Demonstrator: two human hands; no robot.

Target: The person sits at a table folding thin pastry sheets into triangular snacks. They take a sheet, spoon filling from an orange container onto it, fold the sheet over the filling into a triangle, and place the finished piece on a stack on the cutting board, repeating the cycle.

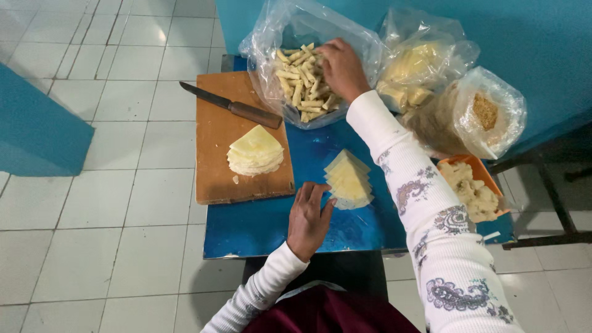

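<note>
bare blue table [259, 225] near left hand [308, 219], knife [231, 106] across board [213, 179], bags [453, 92] crowding right

Three clear plastic bags sit along the table's far edge, at roughly 12 to 2 o'clock. The left bag [271, 43], at 12 o'clock, lies open and holds pale rolled sticks; the right hand [341, 68] reaches into it. The middle bag [425, 49], at 1 o'clock, holds yellowish pieces. The right bag [493, 111], at 2 o'clock, holds brown crumbs. No labels, signs or screens.
</note>
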